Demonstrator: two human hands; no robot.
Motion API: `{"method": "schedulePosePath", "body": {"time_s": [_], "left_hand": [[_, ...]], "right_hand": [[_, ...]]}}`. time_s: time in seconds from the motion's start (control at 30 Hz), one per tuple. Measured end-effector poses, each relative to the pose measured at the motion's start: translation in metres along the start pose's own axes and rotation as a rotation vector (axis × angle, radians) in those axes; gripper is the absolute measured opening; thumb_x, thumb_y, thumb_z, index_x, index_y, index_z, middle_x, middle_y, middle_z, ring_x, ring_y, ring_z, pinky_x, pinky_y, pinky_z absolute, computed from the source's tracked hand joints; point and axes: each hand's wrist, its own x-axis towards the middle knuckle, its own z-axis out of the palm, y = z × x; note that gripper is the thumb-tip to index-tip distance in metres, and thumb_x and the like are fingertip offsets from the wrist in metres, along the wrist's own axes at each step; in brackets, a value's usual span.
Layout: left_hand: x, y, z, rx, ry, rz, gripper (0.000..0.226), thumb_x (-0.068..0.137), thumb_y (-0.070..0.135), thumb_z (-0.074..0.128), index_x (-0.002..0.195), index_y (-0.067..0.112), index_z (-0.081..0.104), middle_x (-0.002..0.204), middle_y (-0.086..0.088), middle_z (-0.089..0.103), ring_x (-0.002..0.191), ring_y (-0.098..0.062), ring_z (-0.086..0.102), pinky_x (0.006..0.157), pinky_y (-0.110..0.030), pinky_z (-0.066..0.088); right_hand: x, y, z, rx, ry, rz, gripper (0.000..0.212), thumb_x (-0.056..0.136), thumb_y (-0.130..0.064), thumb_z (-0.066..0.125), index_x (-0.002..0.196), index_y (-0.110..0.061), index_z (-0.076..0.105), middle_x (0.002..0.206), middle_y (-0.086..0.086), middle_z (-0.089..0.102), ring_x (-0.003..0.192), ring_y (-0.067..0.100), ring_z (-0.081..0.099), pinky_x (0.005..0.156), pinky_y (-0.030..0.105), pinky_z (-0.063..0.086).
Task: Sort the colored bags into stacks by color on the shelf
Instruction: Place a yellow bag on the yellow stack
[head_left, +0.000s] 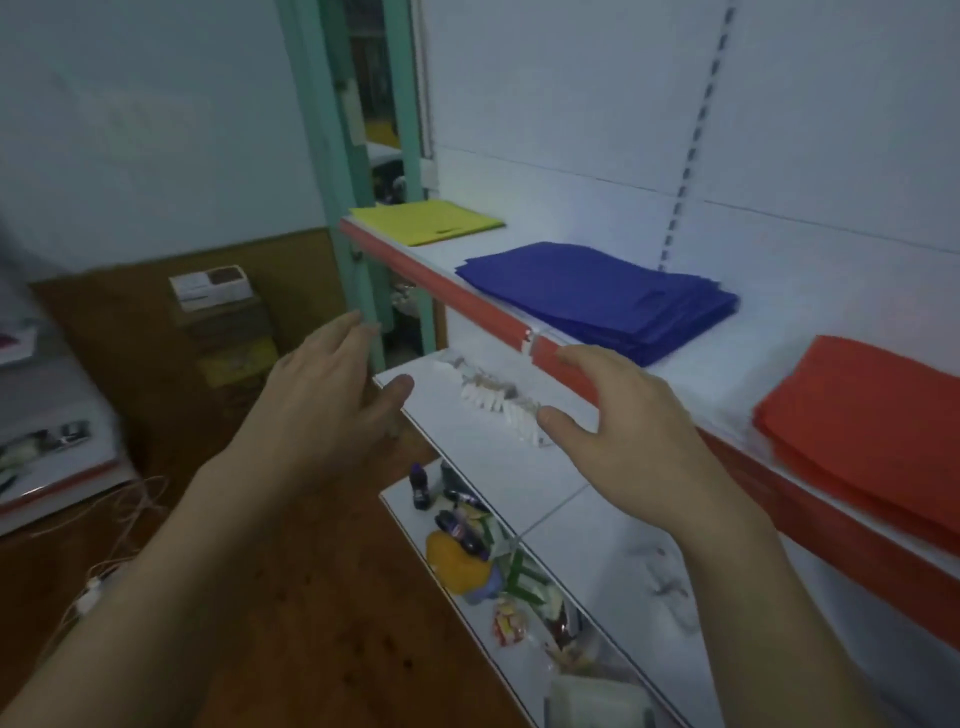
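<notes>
Both our hands are released, fingers spread and holding nothing: the left hand (322, 410) is out over the floor and the right hand (634, 441) at the red front edge of the shelf (727, 374). Three flat stacks lie in a row along the shelf with bare board between them: yellow bags (426, 222) farthest, slightly fanned blue bags (597, 293) in the middle, orange bags (872, 415) nearest. The bottom shelf (613, 545) holds bottles and packets.
</notes>
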Motion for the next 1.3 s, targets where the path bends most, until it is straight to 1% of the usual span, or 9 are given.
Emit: {"method": "schedulePosePath", "body": {"time_s": [0.27,0.4,0.6,0.77,0.9,1.03,1.13,1.2,1.3], "left_hand": [[0.061,-0.122,0.038,-0.060,-0.017,-0.177,0.076,0.094,0.065,0.038,0.153,0.019,0.030,0.161,-0.002,0.026,0.147,-0.022,0.028,0.115,-0.049,0.034],[0.125,-0.165,0.055,-0.062,-0.012,-0.202,0.074,0.095,0.064,0.040,0.153,0.020,0.028,0.162,-0.001,0.025,0.147,-0.021,0.026,0.116,-0.049,0.033],[0.232,-0.214,0.071,-0.135,-0.002,-0.212,0.071,0.095,0.061,0.041,0.153,0.022,0.031,0.162,0.003,0.026,0.147,-0.018,0.027,0.116,-0.047,0.033],[0.298,-0.244,0.093,-0.205,0.003,-0.225,0.070,0.094,0.059,0.043,0.151,0.021,0.035,0.160,0.003,0.030,0.144,-0.017,0.034,0.113,-0.046,0.039],[0.365,-0.254,0.114,-0.242,0.004,-0.158,0.062,0.096,0.053,0.047,0.149,0.021,0.041,0.159,0.004,0.030,0.144,-0.016,0.033,0.114,-0.044,0.037],[0.435,-0.261,0.137,-0.283,-0.011,0.026,0.057,0.097,0.052,0.047,0.144,0.020,0.047,0.156,0.002,0.037,0.143,-0.015,0.033,0.113,-0.037,0.031],[0.493,-0.272,0.157,-0.307,-0.071,0.141,0.063,0.095,0.061,0.040,0.144,0.023,0.047,0.156,0.000,0.036,0.146,-0.019,0.028,0.116,-0.050,0.025],[0.538,-0.280,0.170,-0.222,-0.138,0.147,0.064,0.093,0.065,0.036,0.145,0.029,0.045,0.160,0.000,0.028,0.151,-0.022,0.015,0.115,-0.065,0.010],[0.604,-0.288,0.186,-0.121,-0.286,0.119,0.065,0.094,0.066,0.039,0.149,0.030,0.038,0.165,-0.001,0.016,0.153,-0.025,-0.001,0.113,-0.070,-0.001]], "right_hand": [[0.131,-0.028,0.092,0.067,-0.107,-0.052,0.055,0.095,-0.040,0.062,0.146,-0.027,0.044,0.145,-0.010,0.049,0.125,0.005,0.045,0.096,0.020,0.033],[0.204,-0.029,0.140,0.071,-0.167,-0.024,0.060,0.095,-0.046,0.059,0.150,-0.031,0.037,0.153,-0.011,0.041,0.140,0.013,0.039,0.111,0.036,0.036],[0.320,-0.026,0.194,0.114,-0.167,-0.023,0.057,0.094,-0.046,0.061,0.146,-0.032,0.041,0.146,-0.012,0.047,0.131,0.010,0.046,0.104,0.042,0.049],[0.390,-0.028,0.230,0.156,-0.176,0.010,0.055,0.095,-0.043,0.061,0.145,-0.030,0.042,0.143,-0.014,0.048,0.129,0.007,0.045,0.106,0.030,0.043],[0.422,-0.023,0.240,0.226,-0.172,0.079,0.057,0.094,-0.044,0.061,0.145,-0.038,0.037,0.130,-0.026,0.045,0.116,-0.006,0.044,0.088,0.001,0.034],[0.445,-0.013,0.245,0.178,-0.114,0.146,0.059,0.094,-0.050,0.057,0.147,-0.041,0.034,0.143,-0.027,0.038,0.129,-0.004,0.037,0.097,0.015,0.034],[0.471,-0.004,0.253,0.091,-0.048,0.214,0.059,0.093,-0.052,0.056,0.147,-0.042,0.035,0.144,-0.029,0.036,0.129,-0.009,0.033,0.093,0.007,0.026],[0.491,0.001,0.259,0.054,0.019,0.305,0.059,0.092,-0.051,0.058,0.146,-0.041,0.036,0.142,-0.026,0.040,0.127,-0.007,0.035,0.089,0.003,0.024],[0.518,0.008,0.270,-0.034,0.051,0.436,0.055,0.092,-0.051,0.059,0.142,-0.043,0.037,0.141,-0.017,0.047,0.124,0.005,0.043,0.090,0.017,0.027]]}}
